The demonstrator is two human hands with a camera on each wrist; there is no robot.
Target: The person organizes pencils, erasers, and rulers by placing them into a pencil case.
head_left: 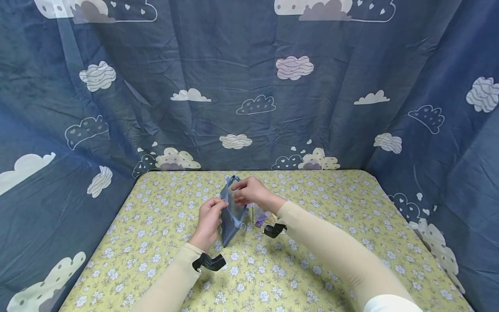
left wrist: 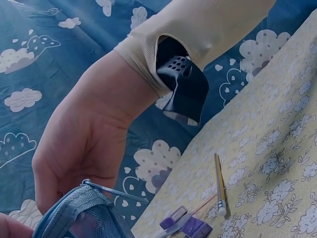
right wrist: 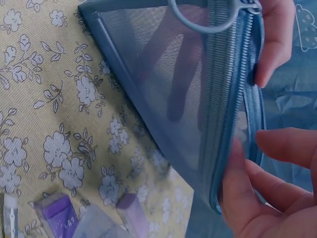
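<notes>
My left hand (head_left: 210,219) pinches one side of a blue mesh zipper pouch (head_left: 230,225), which stands tilted over the table with its mouth parted. Through the mesh, in the right wrist view, left fingers (right wrist: 183,84) show behind the pouch wall. At the mouth is my right hand (head_left: 251,190), its fingers bent slightly and spread. Up close, the right fingertips (right wrist: 237,153) lie right at the zipper edge, and nothing shows between them. A light blue ring (right wrist: 208,25) hangs from the zipper pull.
Beside the pouch on the flowered tablecloth (head_left: 156,242) lie purple block-like pieces (left wrist: 195,227), a clear plastic piece (right wrist: 99,223) and a slim pencil-like stick (left wrist: 219,186). A dark blue cloud-print curtain (head_left: 234,121) closes off the back and sides.
</notes>
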